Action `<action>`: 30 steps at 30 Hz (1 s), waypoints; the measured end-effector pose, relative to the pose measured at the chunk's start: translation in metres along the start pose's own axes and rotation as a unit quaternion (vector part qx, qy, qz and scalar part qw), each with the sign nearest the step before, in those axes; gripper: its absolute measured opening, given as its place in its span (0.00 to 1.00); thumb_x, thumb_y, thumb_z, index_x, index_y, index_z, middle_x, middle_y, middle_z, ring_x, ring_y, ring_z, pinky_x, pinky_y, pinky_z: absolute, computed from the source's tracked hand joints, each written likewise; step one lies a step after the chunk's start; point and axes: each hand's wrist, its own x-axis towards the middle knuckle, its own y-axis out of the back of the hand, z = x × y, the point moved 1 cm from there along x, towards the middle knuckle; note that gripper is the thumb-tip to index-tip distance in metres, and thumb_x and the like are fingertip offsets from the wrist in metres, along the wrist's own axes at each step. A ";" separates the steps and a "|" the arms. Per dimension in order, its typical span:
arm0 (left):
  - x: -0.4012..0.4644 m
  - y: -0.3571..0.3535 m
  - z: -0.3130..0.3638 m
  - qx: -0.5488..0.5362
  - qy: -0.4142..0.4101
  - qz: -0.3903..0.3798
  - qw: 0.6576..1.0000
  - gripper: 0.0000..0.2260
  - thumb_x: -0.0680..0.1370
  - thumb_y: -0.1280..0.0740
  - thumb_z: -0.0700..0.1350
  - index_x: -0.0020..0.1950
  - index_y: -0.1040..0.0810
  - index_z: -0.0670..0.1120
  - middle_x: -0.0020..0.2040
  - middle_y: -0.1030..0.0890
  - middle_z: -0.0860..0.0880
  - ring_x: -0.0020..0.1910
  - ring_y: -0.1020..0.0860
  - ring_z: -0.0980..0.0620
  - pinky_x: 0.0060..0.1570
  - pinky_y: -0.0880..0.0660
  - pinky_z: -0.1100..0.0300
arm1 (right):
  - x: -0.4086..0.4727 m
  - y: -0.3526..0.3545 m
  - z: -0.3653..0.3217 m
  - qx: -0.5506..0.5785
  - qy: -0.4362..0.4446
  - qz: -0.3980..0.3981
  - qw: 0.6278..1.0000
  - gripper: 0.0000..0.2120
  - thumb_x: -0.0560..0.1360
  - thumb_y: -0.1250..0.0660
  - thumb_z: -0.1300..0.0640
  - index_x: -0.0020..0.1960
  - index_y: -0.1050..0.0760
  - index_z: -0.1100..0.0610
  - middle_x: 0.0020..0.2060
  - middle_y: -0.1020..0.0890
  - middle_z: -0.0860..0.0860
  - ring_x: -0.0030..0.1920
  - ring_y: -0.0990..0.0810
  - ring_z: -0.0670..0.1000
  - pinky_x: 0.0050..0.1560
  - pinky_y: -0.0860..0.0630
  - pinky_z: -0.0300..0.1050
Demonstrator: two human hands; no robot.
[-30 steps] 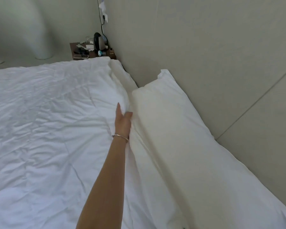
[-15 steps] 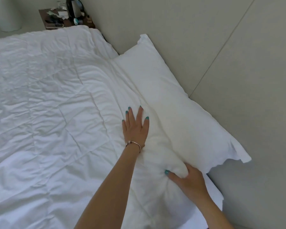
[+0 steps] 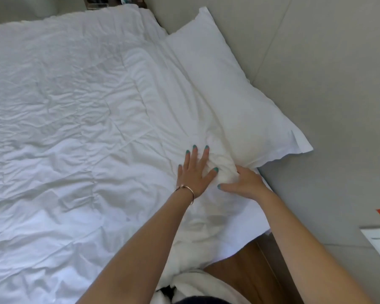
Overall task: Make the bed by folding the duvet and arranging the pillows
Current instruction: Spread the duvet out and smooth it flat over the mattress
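A rumpled white duvet (image 3: 75,128) covers the bed, its edge meeting a white pillow (image 3: 235,93) that lies along the grey wall (image 3: 327,62). At the pillow's near corner, the left hand (image 3: 193,174) presses flat on the duvet, fingers spread, while the right hand (image 3: 244,183) bunches duvet fabric in its curled fingers.

- The duvet (image 3: 75,128) is plain white, crossed by faint stitched quilting lines.
- The pillow (image 3: 228,84) is white.
- Both hands carry teal nail polish.
- The bracelet (image 3: 188,189) is rose gold.
- The wall (image 3: 316,62) is pale grey-beige.
- The floor (image 3: 250,270) is warm brown wood.
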 end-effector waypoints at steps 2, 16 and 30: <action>-0.004 0.001 0.000 -0.016 -0.003 -0.008 1.000 0.31 0.79 0.46 0.64 0.75 0.61 0.65 0.78 0.63 0.56 0.77 0.63 0.51 0.75 0.53 0.44 | -0.020 -0.003 0.012 -0.104 -0.006 -0.029 0.994 0.33 0.70 0.28 0.45 0.71 0.37 0.46 0.61 0.24 0.48 0.70 0.35 0.55 0.74 0.45 0.51; -0.156 -0.024 -0.031 0.103 -0.270 0.109 0.951 0.45 0.69 0.31 0.63 0.78 0.56 0.60 0.79 0.51 0.46 0.77 0.50 0.40 0.69 0.44 0.35 | -0.096 -0.001 -0.027 0.423 0.111 0.082 0.896 0.14 0.79 0.38 0.65 0.56 0.18 0.51 0.55 0.17 0.44 0.52 0.17 0.43 0.49 0.21 0.38; -0.144 0.064 -0.004 -0.081 -0.403 0.054 0.910 0.43 0.70 0.29 0.61 0.76 0.52 0.60 0.79 0.53 0.48 0.78 0.53 0.50 0.75 0.47 0.53 | -0.109 -0.015 -0.094 0.597 0.019 0.145 0.789 0.15 0.72 0.28 0.52 0.58 0.20 0.53 0.54 0.17 0.51 0.51 0.17 0.49 0.57 0.23 0.45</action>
